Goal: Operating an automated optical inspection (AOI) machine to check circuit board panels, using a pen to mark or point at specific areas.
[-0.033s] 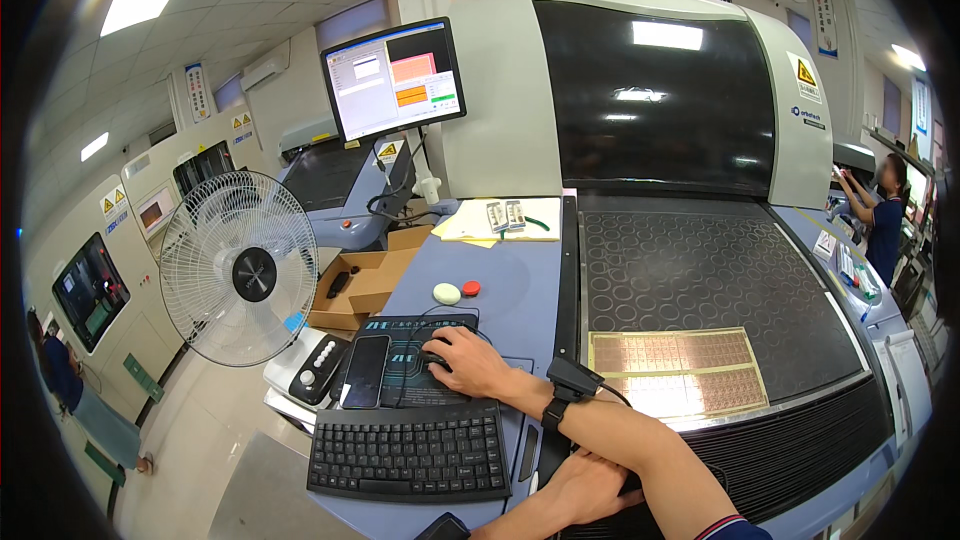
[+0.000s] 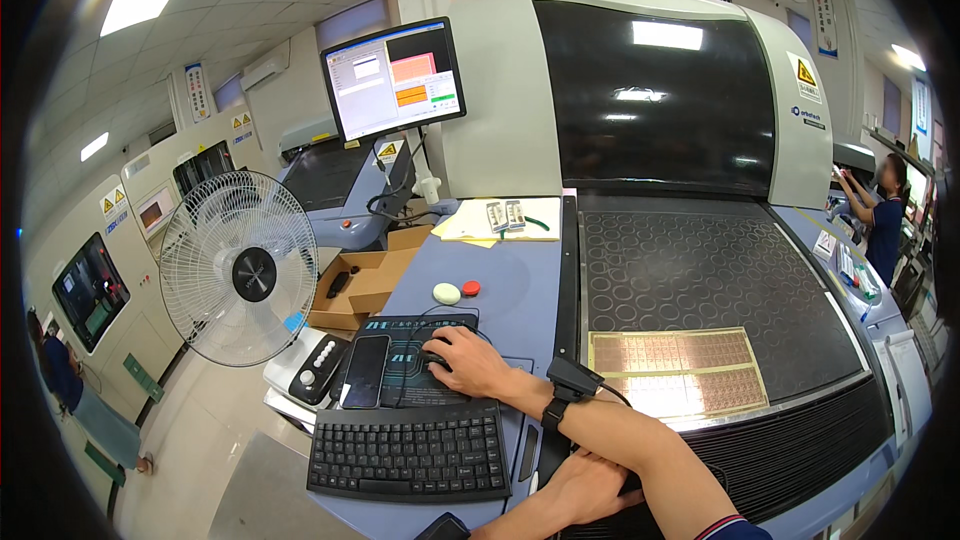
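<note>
My right hand (image 2: 465,362) is wrapped over a black computer mouse (image 2: 437,351) on a dark printed mouse pad (image 2: 420,380). A black device is strapped to that wrist. My left hand (image 2: 590,488) lies below, tucked against the underside of my right forearm, with its fingers mostly hidden. A black keyboard (image 2: 408,450) sits in front of the mouse pad, and a black phone (image 2: 365,372) lies at the pad's left side. To the right of my forearm, a copper-coloured circuit board panel (image 2: 680,385) rests flat on the machine's dark bed (image 2: 700,275).
Behind the desk stands a lit monitor (image 2: 393,78). Red (image 2: 472,288) and pale (image 2: 446,293) round buttons sit on the desk. Leftward are a fan (image 2: 240,270), a cardboard box (image 2: 372,282) and a control box (image 2: 318,370). People stand at far left (image 2: 90,390) and right (image 2: 885,230).
</note>
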Motion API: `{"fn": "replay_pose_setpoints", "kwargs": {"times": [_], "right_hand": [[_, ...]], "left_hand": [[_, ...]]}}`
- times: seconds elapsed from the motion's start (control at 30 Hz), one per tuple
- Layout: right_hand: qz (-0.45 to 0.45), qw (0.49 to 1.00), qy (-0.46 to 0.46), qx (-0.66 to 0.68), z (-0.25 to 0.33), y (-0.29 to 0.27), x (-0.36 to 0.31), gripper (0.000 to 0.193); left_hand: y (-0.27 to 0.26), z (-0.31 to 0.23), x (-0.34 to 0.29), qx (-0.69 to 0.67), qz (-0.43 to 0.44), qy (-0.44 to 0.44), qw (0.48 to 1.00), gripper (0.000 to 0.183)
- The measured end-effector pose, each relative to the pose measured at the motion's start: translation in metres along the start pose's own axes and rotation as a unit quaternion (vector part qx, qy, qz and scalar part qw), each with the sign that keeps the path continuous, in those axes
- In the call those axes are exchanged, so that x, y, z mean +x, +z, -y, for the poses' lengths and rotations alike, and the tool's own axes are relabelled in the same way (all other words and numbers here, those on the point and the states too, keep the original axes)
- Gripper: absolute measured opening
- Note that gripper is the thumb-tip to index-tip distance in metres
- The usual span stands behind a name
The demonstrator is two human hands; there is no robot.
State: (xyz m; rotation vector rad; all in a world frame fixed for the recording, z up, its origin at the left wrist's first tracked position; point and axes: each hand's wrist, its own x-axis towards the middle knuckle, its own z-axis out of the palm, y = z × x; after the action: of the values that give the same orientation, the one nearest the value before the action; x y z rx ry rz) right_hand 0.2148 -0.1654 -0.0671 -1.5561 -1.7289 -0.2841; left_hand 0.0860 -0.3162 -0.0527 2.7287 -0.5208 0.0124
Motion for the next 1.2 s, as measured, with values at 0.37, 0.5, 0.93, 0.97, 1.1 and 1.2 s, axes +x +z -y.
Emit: {"fn": "replay_pose_setpoints", "kwargs": {"times": [0.37, 0.5, 0.93, 0.97, 1.1, 1.2], "right_hand": [[-0.005, 1.0, 0.0, -0.004, -0.002, 0.001, 0.0, 0.031], [-0.004, 1.0, 0.003, -0.003, -0.001, 0.002, 0.0, 0.031], [-0.004, 1.0, 0.006, -0.003, -0.002, 0.002, 0.0, 0.031], [-0.005, 1.0, 0.007, -0.007, -0.002, 0.002, 0.0, 0.032], [-0.004, 1.0, 0.014, -0.012, -0.001, 0.002, 0.0, 0.032], [0.023, 0.999, 0.032, -0.009, 0.0, 0.0, 0.0, 0.033]], "left_hand": [[-0.014, -0.005, 0.0, -0.029, 0.036, -0.014, 0.999, 0.075], [-0.011, -0.004, 0.001, -0.027, 0.036, -0.011, 0.999, 0.074], [-0.009, -0.004, 0.0, -0.037, 0.014, -0.006, 0.999, 0.073], [-0.008, -0.003, 0.0, -0.032, 0.009, -0.005, 0.999, 0.073], [-0.004, -0.001, 0.001, -0.022, 0.008, -0.005, 1.0, 0.074], [-0.004, -0.001, 0.001, -0.016, 0.009, -0.004, 1.0, 0.073]]}}
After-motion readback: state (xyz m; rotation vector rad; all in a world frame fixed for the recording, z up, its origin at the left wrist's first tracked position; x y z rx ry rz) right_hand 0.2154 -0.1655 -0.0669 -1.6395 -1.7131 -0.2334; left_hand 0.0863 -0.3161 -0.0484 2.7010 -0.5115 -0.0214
